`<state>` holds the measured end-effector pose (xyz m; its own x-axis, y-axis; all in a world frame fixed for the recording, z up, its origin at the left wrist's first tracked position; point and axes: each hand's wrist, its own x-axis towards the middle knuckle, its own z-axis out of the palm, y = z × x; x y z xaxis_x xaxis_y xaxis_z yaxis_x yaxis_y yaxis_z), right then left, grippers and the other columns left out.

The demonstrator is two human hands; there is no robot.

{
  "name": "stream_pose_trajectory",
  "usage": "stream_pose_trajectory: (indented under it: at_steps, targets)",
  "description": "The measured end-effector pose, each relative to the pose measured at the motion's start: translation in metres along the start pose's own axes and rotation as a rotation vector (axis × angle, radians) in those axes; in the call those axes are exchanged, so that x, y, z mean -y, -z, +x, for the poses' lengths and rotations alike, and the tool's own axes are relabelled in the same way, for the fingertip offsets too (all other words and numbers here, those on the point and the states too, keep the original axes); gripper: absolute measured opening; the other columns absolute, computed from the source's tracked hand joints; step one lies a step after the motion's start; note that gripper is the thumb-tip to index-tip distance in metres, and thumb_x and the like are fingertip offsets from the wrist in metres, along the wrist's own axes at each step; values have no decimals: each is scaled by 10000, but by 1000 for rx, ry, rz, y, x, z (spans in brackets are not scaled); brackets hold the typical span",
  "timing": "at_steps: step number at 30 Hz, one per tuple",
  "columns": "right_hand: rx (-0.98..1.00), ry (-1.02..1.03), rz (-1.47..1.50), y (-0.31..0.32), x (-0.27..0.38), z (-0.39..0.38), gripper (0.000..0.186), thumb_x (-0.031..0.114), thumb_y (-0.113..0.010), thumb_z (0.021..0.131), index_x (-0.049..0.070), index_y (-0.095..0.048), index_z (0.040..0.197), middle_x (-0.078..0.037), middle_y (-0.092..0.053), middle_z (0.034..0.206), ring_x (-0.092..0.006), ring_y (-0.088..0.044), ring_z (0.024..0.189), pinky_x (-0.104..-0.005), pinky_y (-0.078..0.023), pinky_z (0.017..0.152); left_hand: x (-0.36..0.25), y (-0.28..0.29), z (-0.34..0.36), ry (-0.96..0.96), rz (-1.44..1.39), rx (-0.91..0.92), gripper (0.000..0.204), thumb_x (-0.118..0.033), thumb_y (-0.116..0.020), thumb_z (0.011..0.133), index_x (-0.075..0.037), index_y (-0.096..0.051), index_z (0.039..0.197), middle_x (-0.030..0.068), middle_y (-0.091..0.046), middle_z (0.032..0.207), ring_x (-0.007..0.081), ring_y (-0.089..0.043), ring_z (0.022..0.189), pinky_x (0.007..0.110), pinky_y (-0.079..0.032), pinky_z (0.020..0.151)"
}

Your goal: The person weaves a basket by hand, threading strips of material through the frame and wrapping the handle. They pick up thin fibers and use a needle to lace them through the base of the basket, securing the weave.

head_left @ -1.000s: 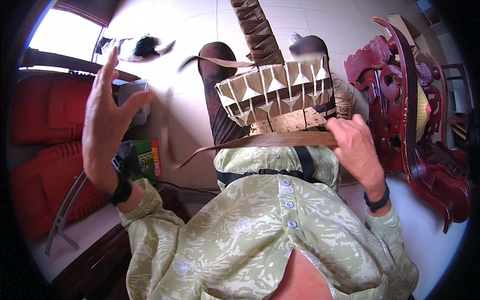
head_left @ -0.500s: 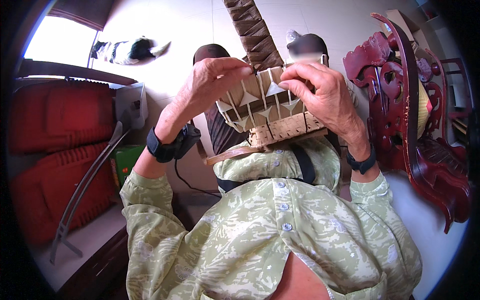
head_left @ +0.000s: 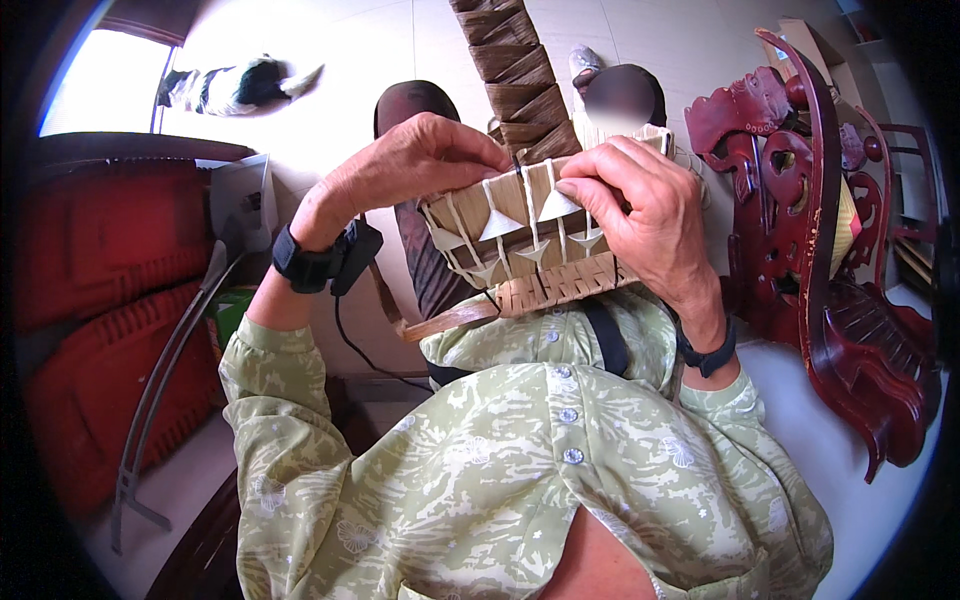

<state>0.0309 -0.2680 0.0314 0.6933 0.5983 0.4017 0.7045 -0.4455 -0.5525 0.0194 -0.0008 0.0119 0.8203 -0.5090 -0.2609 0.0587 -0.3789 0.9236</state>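
Right hand [head_left: 645, 205]: thumb and forefinger closed on the far edge of the woven piece [head_left: 520, 245], beside a white triangle [head_left: 557, 206]. Left hand [head_left: 430, 155]: fingers bent in to the same edge, further left, next to a dark tie [head_left: 517, 165]; can't tell what, if anything, is pinched there. Woven piece sits over the lap, tilted, near edge by the pale green shirt [head_left: 480, 450], pale cords running down its face. Flat brown strip [head_left: 450, 320] sticks out past its near left corner. Wrapped brown strap [head_left: 515, 75] runs away beyond the far edge, between the knees. Floor, far left: black-and-white animal [head_left: 235, 88] lying down. Right side: carved dark-red chair [head_left: 822, 230].
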Motion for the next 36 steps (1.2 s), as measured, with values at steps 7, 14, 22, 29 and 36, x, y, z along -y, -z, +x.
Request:
stream_pose_trajectory:
  at_steps: [7,14,22,29,36]
  targets:
    - [-27,-60,103,5,-2,8,95,78,-738,849,33,-665,891,-83,-684,835,-282,-680,763,-358,-529,674,-6,-14,-11,-62,270,-268,157,-87,-519,1030,5,-629,1095,83,-677,850,148,-631,744,295,-514,670]
    - [-8,-191,133,7,-3,16,103,118,-750,874,47,-690,917,-86,-696,797,-249,-692,699,-337,-527,620,4,-22,-9,-64,-129,-481,162,-137,-618,1018,5,-664,1081,29,-662,823,67,-608,726,229,-518,648]
    - [-20,-148,60,9,-21,51,196,218,-738,909,30,-711,955,-135,-678,755,-267,-675,673,-357,-506,622,-14,-9,-11,143,-378,-336,186,-167,-666,996,-12,-713,1088,-19,-649,784,12,-577,665,178,-409,514]
    - [57,-121,27,4,-23,57,267,308,-711,927,42,-709,949,-160,-641,709,-333,-639,644,-399,-491,614,-14,-18,-9,160,-541,-411,151,-197,-682,990,-78,-716,1076,-82,-582,720,-3,-381,492,173,-278,441]
    - [30,-107,-57,2,-15,50,247,318,-684,941,75,-672,900,-146,-631,708,-361,-637,664,-416,-492,603,-7,-18,-5,128,-794,-370,112,-144,-635,1009,-65,-684,1072,-71,-601,776,-3,-346,465,168,-252,427]
